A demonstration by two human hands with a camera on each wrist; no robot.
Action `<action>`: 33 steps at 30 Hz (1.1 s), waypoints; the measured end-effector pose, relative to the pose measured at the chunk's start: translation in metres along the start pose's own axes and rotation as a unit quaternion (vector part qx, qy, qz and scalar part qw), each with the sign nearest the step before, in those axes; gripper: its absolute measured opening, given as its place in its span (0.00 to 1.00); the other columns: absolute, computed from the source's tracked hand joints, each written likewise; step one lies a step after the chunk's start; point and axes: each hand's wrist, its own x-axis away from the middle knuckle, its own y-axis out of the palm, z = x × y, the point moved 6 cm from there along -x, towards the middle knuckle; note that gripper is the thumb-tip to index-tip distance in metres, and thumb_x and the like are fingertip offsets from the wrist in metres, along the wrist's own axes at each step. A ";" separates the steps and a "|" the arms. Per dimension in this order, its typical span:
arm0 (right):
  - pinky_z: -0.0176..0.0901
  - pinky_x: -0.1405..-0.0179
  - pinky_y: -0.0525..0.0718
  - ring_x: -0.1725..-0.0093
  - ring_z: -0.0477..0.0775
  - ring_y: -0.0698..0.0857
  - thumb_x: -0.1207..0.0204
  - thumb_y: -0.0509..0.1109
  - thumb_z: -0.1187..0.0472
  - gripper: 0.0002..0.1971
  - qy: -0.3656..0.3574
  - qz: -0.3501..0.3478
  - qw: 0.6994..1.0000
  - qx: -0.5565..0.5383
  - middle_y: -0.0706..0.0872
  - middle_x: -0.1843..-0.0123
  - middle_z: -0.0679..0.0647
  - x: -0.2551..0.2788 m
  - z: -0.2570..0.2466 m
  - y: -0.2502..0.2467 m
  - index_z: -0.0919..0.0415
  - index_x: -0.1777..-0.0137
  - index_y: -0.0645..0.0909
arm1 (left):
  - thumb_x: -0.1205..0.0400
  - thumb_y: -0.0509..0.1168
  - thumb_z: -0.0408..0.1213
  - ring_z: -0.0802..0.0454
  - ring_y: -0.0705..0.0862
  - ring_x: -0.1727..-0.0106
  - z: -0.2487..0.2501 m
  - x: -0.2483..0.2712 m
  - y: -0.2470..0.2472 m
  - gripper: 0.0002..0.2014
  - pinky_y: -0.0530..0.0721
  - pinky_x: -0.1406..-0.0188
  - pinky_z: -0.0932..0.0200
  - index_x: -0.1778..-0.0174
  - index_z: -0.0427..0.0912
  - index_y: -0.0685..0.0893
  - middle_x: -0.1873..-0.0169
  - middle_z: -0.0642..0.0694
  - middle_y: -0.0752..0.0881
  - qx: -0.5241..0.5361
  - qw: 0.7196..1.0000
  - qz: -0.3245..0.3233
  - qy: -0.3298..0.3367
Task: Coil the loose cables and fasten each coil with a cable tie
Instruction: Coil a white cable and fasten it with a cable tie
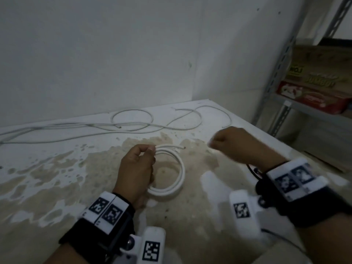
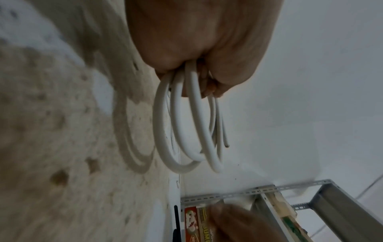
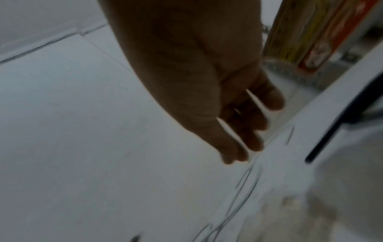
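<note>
Left hand (image 1: pixel 136 168) grips white coil (image 1: pixel 176 180); right hand's (image 1: pixel 242 144) grasp is too blurred to tell.

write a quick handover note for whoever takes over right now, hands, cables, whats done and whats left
Left hand: grips the white coil by its gathered loops, holding it just above the table; one cut end sticks out at the top.
Right hand: off to the right of the coil, blurred; something small and pale shows at the fingertips, but I cannot tell if it is a tie.
Loose cables: lying uncoiled along the back of the table by the wall.
Done: one cable coiled.
Left: no tie visible on the coil, so fasten it, then coil and tie the rest.
</note>
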 end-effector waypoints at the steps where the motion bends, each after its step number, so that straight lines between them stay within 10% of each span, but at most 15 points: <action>1: 0.36 0.53 0.71 0.43 0.55 0.83 0.19 0.65 0.51 0.17 0.040 -0.033 0.995 0.085 0.86 0.41 0.57 0.000 0.022 -0.004 0.64 0.42 0.86 | 0.14 0.60 0.35 0.58 0.65 0.84 -0.001 -0.002 -0.002 0.09 0.65 0.85 0.67 0.59 0.41 0.81 0.79 0.50 0.72 0.014 1.000 0.003 -0.007; 8: 0.38 0.55 0.72 0.54 0.52 0.76 0.24 0.70 0.49 0.20 0.168 -0.174 0.940 0.241 0.81 0.48 0.57 0.002 0.086 0.014 0.66 0.43 0.81 | 0.13 0.58 0.35 0.58 0.63 0.82 -0.011 -0.007 -0.009 0.07 0.63 0.86 0.67 0.55 0.42 0.79 0.74 0.47 0.70 0.072 0.996 0.012 -0.051; 15: 0.39 0.57 0.76 0.55 0.53 0.80 0.27 0.73 0.55 0.14 0.175 -0.177 0.939 0.237 0.84 0.50 0.57 -0.002 0.089 0.025 0.65 0.47 0.82 | 0.12 0.55 0.34 0.59 0.63 0.83 -0.014 -0.011 -0.017 0.07 0.65 0.87 0.67 0.54 0.42 0.77 0.73 0.47 0.69 0.099 0.993 0.018 -0.054; 19: 0.39 0.46 0.77 0.38 0.55 0.81 0.20 0.66 0.54 0.18 0.181 -0.168 0.934 0.257 0.82 0.37 0.58 0.002 0.087 0.020 0.67 0.37 0.78 | 0.13 0.55 0.33 0.59 0.64 0.84 -0.014 -0.011 -0.016 0.07 0.68 0.87 0.67 0.55 0.42 0.76 0.74 0.47 0.70 0.124 0.990 0.019 -0.057; 22: 0.38 0.53 0.77 0.46 0.55 0.82 0.20 0.65 0.58 0.10 0.175 -0.187 0.927 0.273 0.83 0.47 0.57 0.002 0.090 0.027 0.64 0.46 0.79 | 0.13 0.55 0.33 0.59 0.64 0.83 -0.016 -0.010 -0.016 0.07 0.68 0.87 0.68 0.55 0.42 0.76 0.74 0.47 0.70 0.130 0.989 0.015 -0.062; 26: 0.35 0.67 0.72 0.66 0.48 0.76 0.21 0.63 0.60 0.13 0.183 -0.192 0.935 0.237 0.75 0.67 0.50 0.001 0.083 0.020 0.62 0.68 0.73 | 0.13 0.56 0.33 0.59 0.62 0.83 -0.016 -0.011 -0.018 0.07 0.62 0.88 0.67 0.55 0.43 0.77 0.74 0.48 0.69 0.121 0.991 0.011 -0.061; 30: 0.35 0.69 0.71 0.56 0.53 0.81 0.20 0.63 0.59 0.11 0.133 -0.161 0.963 0.172 0.84 0.53 0.56 0.004 0.051 -0.009 0.67 0.51 0.83 | 0.12 0.56 0.35 0.59 0.62 0.82 -0.018 -0.015 -0.023 0.07 0.62 0.87 0.66 0.48 0.42 0.79 0.75 0.50 0.69 0.127 0.990 0.012 -0.062; 33: 0.41 0.66 0.76 0.61 0.51 0.85 0.17 0.61 0.61 0.08 0.101 -0.068 0.992 -0.024 0.87 0.59 0.55 0.005 0.027 -0.026 0.61 0.56 0.79 | 0.12 0.55 0.36 0.58 0.62 0.82 -0.017 -0.016 -0.027 0.10 0.63 0.87 0.67 0.43 0.42 0.81 0.77 0.52 0.70 0.143 0.987 0.023 -0.070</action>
